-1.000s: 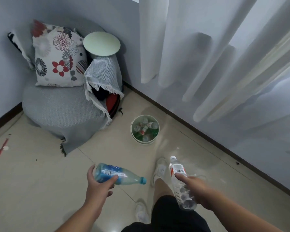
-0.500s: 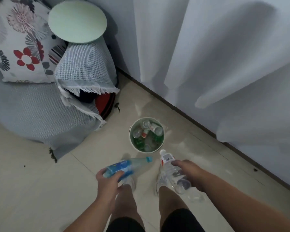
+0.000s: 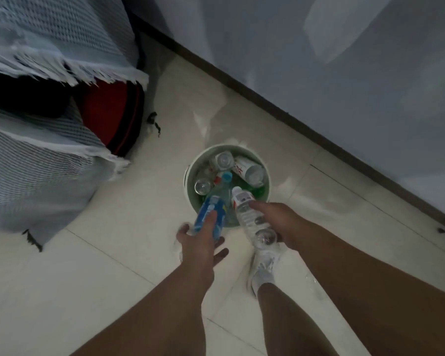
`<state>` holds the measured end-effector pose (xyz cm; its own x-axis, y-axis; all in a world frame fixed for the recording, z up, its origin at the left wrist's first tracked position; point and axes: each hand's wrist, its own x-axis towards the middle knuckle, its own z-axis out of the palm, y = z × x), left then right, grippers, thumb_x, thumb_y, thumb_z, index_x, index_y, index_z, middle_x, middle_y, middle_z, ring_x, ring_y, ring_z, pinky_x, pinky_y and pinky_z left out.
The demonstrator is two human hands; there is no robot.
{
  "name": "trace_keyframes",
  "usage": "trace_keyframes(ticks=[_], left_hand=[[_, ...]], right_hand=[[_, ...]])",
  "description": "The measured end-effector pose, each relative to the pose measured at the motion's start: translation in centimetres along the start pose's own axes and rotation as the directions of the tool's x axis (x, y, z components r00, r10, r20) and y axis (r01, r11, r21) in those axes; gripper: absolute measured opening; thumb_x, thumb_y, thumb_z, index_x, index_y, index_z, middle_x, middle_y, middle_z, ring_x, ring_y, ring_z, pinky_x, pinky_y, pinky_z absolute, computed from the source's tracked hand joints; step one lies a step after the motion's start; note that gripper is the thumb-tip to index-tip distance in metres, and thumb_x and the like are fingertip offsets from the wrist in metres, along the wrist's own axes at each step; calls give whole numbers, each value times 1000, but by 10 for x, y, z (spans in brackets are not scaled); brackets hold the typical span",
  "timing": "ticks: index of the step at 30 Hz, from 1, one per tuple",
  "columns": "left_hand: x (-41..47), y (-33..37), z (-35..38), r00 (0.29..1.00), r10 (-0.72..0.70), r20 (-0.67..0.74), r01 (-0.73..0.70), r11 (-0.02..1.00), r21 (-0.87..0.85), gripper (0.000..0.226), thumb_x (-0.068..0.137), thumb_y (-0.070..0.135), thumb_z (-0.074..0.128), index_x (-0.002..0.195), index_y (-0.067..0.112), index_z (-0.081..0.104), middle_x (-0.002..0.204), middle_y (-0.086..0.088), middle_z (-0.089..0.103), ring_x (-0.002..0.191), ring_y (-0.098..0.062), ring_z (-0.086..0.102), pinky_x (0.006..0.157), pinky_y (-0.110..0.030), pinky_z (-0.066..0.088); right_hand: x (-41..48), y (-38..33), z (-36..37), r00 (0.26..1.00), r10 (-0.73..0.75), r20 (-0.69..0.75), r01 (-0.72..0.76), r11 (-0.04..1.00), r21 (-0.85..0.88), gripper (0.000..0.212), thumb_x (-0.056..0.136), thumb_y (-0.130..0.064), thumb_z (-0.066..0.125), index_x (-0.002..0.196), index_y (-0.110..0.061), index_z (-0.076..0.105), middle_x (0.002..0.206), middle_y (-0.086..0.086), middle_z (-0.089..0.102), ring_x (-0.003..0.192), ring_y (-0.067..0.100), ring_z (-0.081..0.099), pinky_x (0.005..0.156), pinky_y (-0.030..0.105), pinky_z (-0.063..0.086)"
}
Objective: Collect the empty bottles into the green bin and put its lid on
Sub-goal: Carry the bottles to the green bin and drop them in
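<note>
The round green bin (image 3: 267,181) stands on the floor tiles with several empty bottles inside. My left hand (image 3: 201,242) holds a blue-labelled bottle (image 3: 212,209) whose blue cap points down into the bin's mouth. My right hand (image 3: 280,222) grips a clear bottle with a red and white label (image 3: 247,211), its white cap tilted over the bin's near rim. Both bottles lie side by side above the near edge. The bin's lid is out of view.
A grey seat draped with a fringed grey throw (image 3: 49,60) fills the left side, with a red and black bag (image 3: 108,114) under it. A white curtain (image 3: 319,60) hangs along the dark skirting at the right. My feet (image 3: 265,268) stand just behind the bin.
I have stepped up to the bin and leaned over it. Both hands moved forward, bringing the two bottles' caps over the bin's mouth. The lid on the seat left the view.
</note>
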<state>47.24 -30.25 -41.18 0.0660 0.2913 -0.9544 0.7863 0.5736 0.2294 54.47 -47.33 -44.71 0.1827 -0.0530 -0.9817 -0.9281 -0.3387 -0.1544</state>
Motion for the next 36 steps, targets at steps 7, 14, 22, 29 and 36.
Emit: trace_keyframes(ticks=[7,14,22,29,36], left_hand=[[31,-4,24,966,-197,169,199,980,4,39,90,52,67,121,29,60,135,-12,58,112,-29,63,58,-35,60],[57,1,34,980,-131,151,119,989,90,43,92,55,64,121,25,59,118,-2,66,101,-24,64,67,-33,54],[72,27,31,986,103,127,-132,960,248,36,100,15,58,136,18,54,120,-17,69,97,-35,74,72,-36,64],[104,27,28,965,236,110,-257,795,549,29,94,10,63,121,20,61,99,-15,74,77,-32,73,79,-50,64],[122,34,29,929,338,152,-330,568,754,33,87,24,71,120,24,66,100,-3,76,85,-28,75,83,-46,63]], right_hand=[[43,-13,16,999,-27,27,27,1000,-1,48,84,-56,64,114,-19,65,101,6,75,90,28,73,81,44,61],[42,-6,25,966,-239,96,231,969,88,58,73,-46,77,127,-29,61,112,1,75,96,23,74,82,44,62],[37,4,31,876,-481,29,470,840,-271,69,73,-53,83,130,-35,49,115,-15,63,97,3,63,77,20,50],[65,-20,22,799,-585,-139,371,661,-652,40,97,-52,54,129,-29,60,112,5,73,98,27,68,85,34,54],[79,-8,22,808,-588,-24,441,632,-637,38,91,-32,66,130,-30,63,115,-1,71,99,22,67,89,33,56]])
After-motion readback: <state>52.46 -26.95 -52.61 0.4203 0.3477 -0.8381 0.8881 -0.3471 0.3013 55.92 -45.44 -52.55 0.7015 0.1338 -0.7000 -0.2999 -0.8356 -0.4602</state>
